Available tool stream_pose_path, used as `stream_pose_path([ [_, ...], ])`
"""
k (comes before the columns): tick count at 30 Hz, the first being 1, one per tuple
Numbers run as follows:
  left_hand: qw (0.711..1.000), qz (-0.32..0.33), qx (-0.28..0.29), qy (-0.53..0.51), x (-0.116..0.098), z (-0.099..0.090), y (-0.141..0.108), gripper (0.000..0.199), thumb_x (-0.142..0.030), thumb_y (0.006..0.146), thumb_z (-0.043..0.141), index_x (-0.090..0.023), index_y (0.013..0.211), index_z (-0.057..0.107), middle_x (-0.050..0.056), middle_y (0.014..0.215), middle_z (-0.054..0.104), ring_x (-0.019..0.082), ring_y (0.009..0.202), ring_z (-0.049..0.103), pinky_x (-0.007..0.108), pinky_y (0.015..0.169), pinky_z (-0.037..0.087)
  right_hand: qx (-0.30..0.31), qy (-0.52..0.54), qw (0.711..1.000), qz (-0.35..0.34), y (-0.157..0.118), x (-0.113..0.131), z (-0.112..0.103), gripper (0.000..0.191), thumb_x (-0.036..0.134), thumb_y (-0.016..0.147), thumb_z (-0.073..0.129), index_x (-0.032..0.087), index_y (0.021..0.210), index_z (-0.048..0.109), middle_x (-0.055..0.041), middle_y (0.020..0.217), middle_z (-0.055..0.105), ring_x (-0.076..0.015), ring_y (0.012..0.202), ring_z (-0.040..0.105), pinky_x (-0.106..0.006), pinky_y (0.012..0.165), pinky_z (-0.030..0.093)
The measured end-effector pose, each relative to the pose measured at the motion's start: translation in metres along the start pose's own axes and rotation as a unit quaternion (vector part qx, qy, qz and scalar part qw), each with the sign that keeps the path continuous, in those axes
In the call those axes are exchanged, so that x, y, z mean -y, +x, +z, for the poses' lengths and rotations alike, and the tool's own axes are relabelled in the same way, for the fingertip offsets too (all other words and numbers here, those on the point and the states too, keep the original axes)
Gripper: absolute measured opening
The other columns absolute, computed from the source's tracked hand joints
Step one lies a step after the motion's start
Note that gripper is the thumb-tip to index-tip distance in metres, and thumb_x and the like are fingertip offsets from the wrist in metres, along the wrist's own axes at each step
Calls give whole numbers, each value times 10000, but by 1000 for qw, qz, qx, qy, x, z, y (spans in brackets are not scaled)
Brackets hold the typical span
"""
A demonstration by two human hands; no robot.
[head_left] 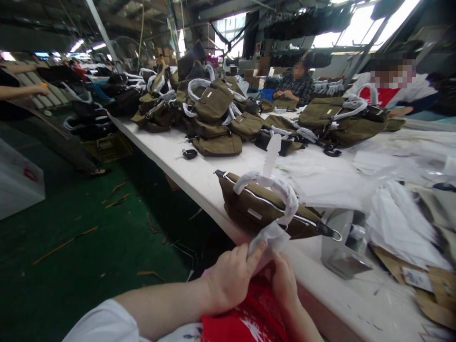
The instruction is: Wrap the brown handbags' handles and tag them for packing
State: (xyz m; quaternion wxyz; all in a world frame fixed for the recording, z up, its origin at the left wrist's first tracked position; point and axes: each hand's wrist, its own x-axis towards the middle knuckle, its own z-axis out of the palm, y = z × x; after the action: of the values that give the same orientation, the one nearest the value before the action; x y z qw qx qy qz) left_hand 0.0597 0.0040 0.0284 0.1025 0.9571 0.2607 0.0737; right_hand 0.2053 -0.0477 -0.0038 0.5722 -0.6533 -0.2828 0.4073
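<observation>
Both hands are close to my body at the table's near edge, pinching a thin white translucent sheet (270, 237); whether it is paper or plastic I cannot tell. My left hand (231, 275) is closed with its thumb along the sheet's left side. On the other side, my right hand (284, 279) grips the lower right part, its fingertips partly hidden. Just beyond them an olive handbag (249, 209) with a silver zipper stands on the table. White wrapping covers its arched handle (290, 194), and a pale notched strip (271, 156) sticks up from it.
More olive bags (213, 102) are heaped across the white table (199, 183). A metal tape dispenser-like holder (344, 247), white sheets (402, 223) and brown cardboard (440, 285) lie to the right. Co-workers sit opposite; another person stands at left. Scraps litter the green floor (81, 266).
</observation>
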Motion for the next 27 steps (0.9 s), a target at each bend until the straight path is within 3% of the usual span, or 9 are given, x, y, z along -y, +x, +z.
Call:
stream_pose_path([
  [3,1000,11,24,15,0,-10,0,705,-160,870,413,-191,1534,181,181,1177,577,289,929,624,409,729,554,50,16,998,44,5,2,1,538,676,768,579,190,540,543,-27,474,535,-163,455,504,-287,456,416],
  [6,998,60,12,-34,5,-15,-3,649,-183,862,454,-246,1490,305,166,1204,561,287,966,618,419,781,554,23,123,986,112,11,8,8,439,565,671,759,156,723,609,-12,576,593,-163,508,546,-276,481,445],
  [9,973,37,-120,-193,17,-14,-10,699,-185,863,507,-280,1500,236,142,1359,494,260,1110,587,412,941,517,-8,211,969,126,16,17,16,408,513,690,776,168,821,602,3,657,625,-157,561,578,-261,506,469],
  [12,893,-95,-227,-376,31,-8,-17,803,-253,827,632,-213,1497,193,168,1384,482,203,972,641,346,860,552,-41,250,961,115,21,20,21,395,517,719,753,183,865,599,14,676,638,-159,585,603,-261,526,493],
  [14,851,-153,-204,-460,37,-8,-19,775,-313,797,694,-163,1450,305,159,1250,583,173,836,657,294,745,560,-51,245,963,102,24,17,23,413,524,728,742,177,906,606,0,702,657,-177,624,631,-276,565,521],
  [17,856,-146,-124,-480,43,-18,-21,704,-360,804,697,-128,1408,421,98,965,694,187,777,662,281,705,542,-37,205,974,85,27,10,26,446,554,744,715,162,931,612,-33,737,681,-206,662,654,-294,580,534],
  [22,876,-36,-121,-465,47,-33,-17,546,-269,886,564,-178,1418,478,121,1308,624,258,1133,628,353,984,487,-38,198,975,91,28,6,26,429,552,749,710,174,920,600,-21,705,667,-198,635,636,-294,560,527],
  [25,845,-31,-102,-523,47,-25,-14,373,-225,893,541,-183,1247,653,108,1223,680,250,1082,655,347,937,506,-35,228,967,104,27,8,24,398,534,742,730,193,888,584,12,653,632,-180,591,610,-291,554,522],
  [27,795,-86,-94,-593,46,-18,-14,254,-228,844,606,-161,1048,741,108,1038,739,228,907,695,317,805,535,-30,250,962,104,27,8,24,394,519,732,749,198,886,578,19,664,629,-171,596,606,-288,571,528],
])
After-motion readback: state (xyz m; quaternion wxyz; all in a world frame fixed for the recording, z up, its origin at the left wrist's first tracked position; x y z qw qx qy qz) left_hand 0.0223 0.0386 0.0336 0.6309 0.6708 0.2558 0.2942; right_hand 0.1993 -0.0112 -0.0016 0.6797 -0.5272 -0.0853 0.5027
